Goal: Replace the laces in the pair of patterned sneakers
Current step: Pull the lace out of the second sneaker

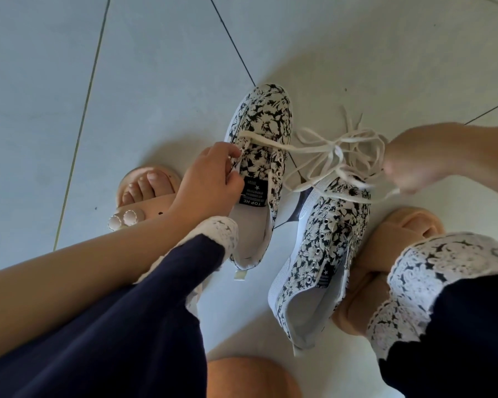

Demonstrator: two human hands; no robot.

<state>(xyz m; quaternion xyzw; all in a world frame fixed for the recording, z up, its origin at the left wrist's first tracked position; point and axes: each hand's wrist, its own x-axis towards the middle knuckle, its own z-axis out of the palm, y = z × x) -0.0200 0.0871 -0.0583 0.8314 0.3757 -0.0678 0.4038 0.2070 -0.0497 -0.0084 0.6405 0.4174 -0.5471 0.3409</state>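
Two sneakers in a black-and-white flower print stand on the pale tiled floor [156, 67], toes towards the top of the frame. The centre sneaker [263, 116] sits just right of the picture's middle. The lower-right sneaker [328, 242] is close beside it, tilted, with its eyelets bare.

A white lace [338, 153] crosses the front eyelets of the centre sneaker. From there it runs right into a loose tangle above the toe of the lower-right sneaker.

The left hand [210, 173] is at the centre sneaker's left eyelet row. Its fingers [230, 152] are curled, with thumb and forefinger pinching the lace there.

The right hand [417, 162], at the right edge, is blurred. Lace strands lead up to it, but whether it grips them cannot be told.

Peach slippers flank the pair, one at the left [135, 216] with toes showing and one at the lower right [385, 239]. Navy trouser legs [127, 326] with white lacy hems fill the bottom of the frame.
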